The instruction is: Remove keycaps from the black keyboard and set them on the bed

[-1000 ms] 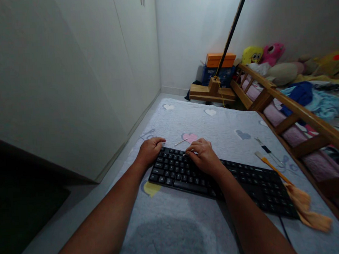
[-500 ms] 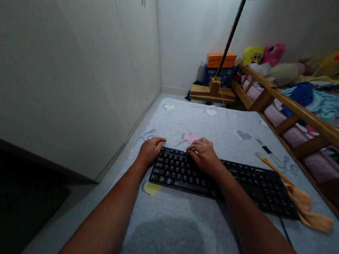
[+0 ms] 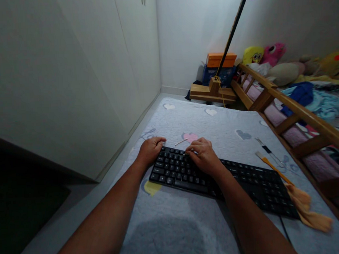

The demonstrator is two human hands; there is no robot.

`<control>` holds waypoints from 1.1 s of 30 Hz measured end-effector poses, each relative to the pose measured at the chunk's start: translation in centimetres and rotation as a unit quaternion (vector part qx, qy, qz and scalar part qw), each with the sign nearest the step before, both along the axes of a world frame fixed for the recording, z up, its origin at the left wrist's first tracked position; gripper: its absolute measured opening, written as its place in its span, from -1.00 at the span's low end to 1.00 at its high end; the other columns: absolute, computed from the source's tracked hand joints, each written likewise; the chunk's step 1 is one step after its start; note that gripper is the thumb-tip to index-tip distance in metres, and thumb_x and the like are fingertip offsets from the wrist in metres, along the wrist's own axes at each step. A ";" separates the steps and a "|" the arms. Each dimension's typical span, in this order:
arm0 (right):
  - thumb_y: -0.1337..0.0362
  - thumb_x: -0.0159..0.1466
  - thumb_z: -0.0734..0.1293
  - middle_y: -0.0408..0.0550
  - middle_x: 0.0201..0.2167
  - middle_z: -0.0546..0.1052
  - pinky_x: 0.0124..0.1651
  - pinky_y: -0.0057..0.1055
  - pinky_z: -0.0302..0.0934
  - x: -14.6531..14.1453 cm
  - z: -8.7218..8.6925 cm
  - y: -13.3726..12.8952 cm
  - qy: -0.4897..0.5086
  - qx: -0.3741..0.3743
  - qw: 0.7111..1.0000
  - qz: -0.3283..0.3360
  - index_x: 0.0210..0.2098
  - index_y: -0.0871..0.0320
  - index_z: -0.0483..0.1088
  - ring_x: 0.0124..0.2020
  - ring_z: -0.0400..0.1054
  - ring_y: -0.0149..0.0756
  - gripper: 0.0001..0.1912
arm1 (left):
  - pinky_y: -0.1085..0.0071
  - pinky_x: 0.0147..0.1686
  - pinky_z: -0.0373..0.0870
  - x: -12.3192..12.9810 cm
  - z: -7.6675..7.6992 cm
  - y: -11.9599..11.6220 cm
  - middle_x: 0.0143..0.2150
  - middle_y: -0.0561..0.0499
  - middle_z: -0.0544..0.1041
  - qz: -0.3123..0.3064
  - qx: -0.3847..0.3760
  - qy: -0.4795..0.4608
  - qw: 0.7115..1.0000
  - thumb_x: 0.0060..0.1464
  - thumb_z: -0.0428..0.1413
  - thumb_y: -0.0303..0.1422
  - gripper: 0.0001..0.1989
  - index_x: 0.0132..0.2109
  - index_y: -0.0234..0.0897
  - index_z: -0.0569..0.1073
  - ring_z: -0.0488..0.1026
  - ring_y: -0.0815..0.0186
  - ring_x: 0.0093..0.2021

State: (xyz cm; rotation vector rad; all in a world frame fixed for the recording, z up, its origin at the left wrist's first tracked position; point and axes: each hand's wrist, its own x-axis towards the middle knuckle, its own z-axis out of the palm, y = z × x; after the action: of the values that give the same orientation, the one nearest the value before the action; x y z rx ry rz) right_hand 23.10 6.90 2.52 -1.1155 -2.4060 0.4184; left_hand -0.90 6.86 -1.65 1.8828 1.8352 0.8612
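A black keyboard [image 3: 183, 172] lies slanted across a patterned light cloth. My left hand [image 3: 151, 148] is closed at the keyboard's upper left corner, its fingers curled against the edge. Over the upper keys, my right hand [image 3: 202, 153] is closed in a pinch on something small, with a pale tip showing by the fingertips; the rest is hidden. A white cotton swab [image 3: 181, 142] rests on the cloth between the hands, just beyond the keyboard. To the right are an orange-handled brush [image 3: 271, 165], a thin tool with a black grip [image 3: 267, 149] and an orange cloth [image 3: 306, 206].
A wooden bed rail [image 3: 303, 117] runs along the right side, with clothes and plush toys behind it. A wooden stand [image 3: 213, 90] with a slanted black pole is at the back. A pale cabinet [image 3: 97, 70] fills the left.
My right hand has shifted very slightly left over the upper keys, and a pale tip now shows at its fingertips. My left hand has stayed in place.
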 end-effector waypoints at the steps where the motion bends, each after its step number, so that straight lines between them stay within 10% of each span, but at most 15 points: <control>1: 0.36 0.27 0.30 -0.08 -0.35 0.57 -0.02 -0.18 -0.02 0.0 0.0 0.0 0.000 0.001 1.000 -0.002 -0.38 0.10 0.52 -0.17 0.27 -0.20 -0.84 | 0.30 0.08 0.33 0.0 0.0 0.0 -0.04 -0.07 0.61 0.000 0.000 0.000 1.000 0.10 -0.08 -0.33 -0.61 -0.08 -0.29 0.57 0.50 0.22 0.00; 33: 0.37 0.25 0.32 -0.10 -0.34 0.57 -0.01 -0.19 -0.01 0.1 -0.2 0.2 0.009 -0.004 1.000 -0.024 -0.37 0.10 0.52 -0.17 0.28 -0.21 -0.87 | 0.29 0.08 0.34 -0.1 -0.1 0.0 -0.05 -0.05 0.61 0.003 0.001 -0.004 1.000 0.10 -0.07 -0.32 -0.62 -0.08 -0.27 0.58 0.50 0.22 -0.01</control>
State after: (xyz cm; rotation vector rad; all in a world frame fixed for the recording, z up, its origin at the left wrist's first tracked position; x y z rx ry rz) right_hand 23.18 7.07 2.35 -1.1652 -2.3583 0.4207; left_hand -0.98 6.88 -1.74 1.8736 1.8372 0.8713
